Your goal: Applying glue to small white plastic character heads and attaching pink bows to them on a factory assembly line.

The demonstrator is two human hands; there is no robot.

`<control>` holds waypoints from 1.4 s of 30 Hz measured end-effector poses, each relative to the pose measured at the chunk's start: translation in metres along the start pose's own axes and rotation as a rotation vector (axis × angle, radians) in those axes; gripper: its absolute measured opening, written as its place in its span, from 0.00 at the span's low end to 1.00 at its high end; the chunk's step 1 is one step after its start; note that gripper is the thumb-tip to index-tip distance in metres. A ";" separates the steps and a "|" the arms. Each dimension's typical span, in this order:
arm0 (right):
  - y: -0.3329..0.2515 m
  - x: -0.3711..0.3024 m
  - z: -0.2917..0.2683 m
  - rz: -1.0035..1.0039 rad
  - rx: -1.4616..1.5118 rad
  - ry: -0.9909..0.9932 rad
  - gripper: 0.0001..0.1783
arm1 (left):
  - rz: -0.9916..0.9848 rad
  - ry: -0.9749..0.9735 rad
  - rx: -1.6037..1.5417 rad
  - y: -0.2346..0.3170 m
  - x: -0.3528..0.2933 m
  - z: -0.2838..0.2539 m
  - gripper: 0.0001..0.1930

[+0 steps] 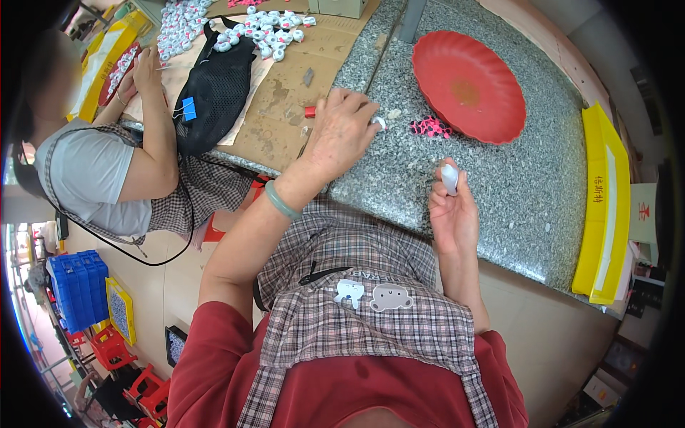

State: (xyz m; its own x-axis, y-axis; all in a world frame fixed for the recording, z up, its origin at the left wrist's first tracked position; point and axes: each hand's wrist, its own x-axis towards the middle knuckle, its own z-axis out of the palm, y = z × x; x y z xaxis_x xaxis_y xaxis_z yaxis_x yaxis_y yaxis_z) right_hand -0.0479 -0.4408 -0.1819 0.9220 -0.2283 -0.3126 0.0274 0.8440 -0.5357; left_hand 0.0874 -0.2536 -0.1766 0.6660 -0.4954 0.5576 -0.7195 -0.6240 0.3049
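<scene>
My left hand [339, 132], with a green bangle at its wrist, is over the edge of the cardboard and the speckled stone worktop. Its fingers are closed on a small white piece [379, 123] that shows at the fingertips. A short red cylinder [310, 112] sticks out beside the knuckles; whether the hand touches it I cannot tell. Upright near the front edge, my right hand [453, 214] pinches a smooth white plastic piece [449, 178] between thumb and fingers. Small pink-and-black parts [431, 127] lie in a cluster between the hands, below the red dish.
A red scalloped dish [467, 82] stands at the back. Yellow edging [603, 207] bounds the right end. At left are cardboard [275, 114], a black mesh bag [214, 93], piled white pieces [264, 32] and a co-worker [107, 157] handling things over another red dish.
</scene>
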 end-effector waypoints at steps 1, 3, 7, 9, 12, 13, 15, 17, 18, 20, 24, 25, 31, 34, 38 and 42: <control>-0.002 0.000 0.000 -0.005 0.010 0.005 0.21 | 0.007 -0.046 -0.017 0.000 -0.001 0.002 0.12; -0.007 0.001 -0.003 -0.017 0.032 0.016 0.21 | 0.016 -0.094 -0.035 0.002 -0.001 0.003 0.12; -0.023 0.003 -0.012 -0.067 0.092 0.048 0.21 | 0.020 -0.126 -0.054 0.005 -0.001 0.004 0.13; -0.029 0.004 -0.020 -0.073 0.100 0.013 0.21 | 0.028 -0.116 -0.119 0.006 -0.001 0.006 0.15; -0.032 0.003 -0.026 -0.088 0.116 -0.053 0.21 | 0.012 -0.114 -0.171 0.010 -0.001 0.006 0.17; -0.032 0.002 -0.023 -0.118 0.073 -0.008 0.21 | -0.005 -0.118 -0.191 0.013 -0.001 0.004 0.18; -0.030 -0.001 -0.017 -0.178 -0.016 0.082 0.22 | -0.021 -0.123 -0.215 0.021 -0.002 0.000 0.20; -0.028 -0.009 -0.005 -0.201 -0.094 0.091 0.22 | -0.306 -0.144 -0.637 0.037 -0.006 -0.011 0.19; -0.026 -0.014 0.003 -0.220 -0.173 0.096 0.23 | -0.450 -0.156 -0.848 0.044 -0.009 -0.016 0.19; -0.023 -0.025 0.014 -0.245 -0.259 0.107 0.23 | -0.479 -0.170 -1.070 0.051 -0.022 -0.023 0.18; -0.024 -0.045 0.022 -0.241 -0.278 0.088 0.24 | -0.632 -0.240 -1.492 0.072 -0.034 -0.049 0.18; -0.023 -0.051 0.022 -0.256 -0.289 0.064 0.24 | -0.703 -0.269 -1.582 0.078 -0.035 -0.054 0.18; -0.025 -0.061 0.017 -0.306 -0.321 -0.018 0.23 | -0.859 -0.408 -1.769 0.091 -0.042 -0.057 0.19; -0.029 -0.061 0.017 -0.358 -0.377 -0.053 0.23 | -0.874 -0.408 -1.874 0.090 -0.044 -0.052 0.19; -0.029 -0.061 0.020 -0.426 -0.492 -0.075 0.24 | -0.841 -0.351 -1.863 0.088 -0.051 -0.048 0.19; -0.026 -0.059 0.027 -0.480 -0.619 -0.070 0.24 | -0.806 -0.300 -1.855 0.083 -0.057 -0.050 0.18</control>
State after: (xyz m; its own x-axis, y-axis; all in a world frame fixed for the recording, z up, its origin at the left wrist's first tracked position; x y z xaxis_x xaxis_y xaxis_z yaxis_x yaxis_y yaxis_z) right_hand -0.0931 -0.4363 -0.1286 0.8866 -0.4510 0.1028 0.2278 0.2322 -0.9456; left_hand -0.0197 -0.2470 -0.1443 0.7358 -0.6633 -0.1369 0.5259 0.4322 0.7326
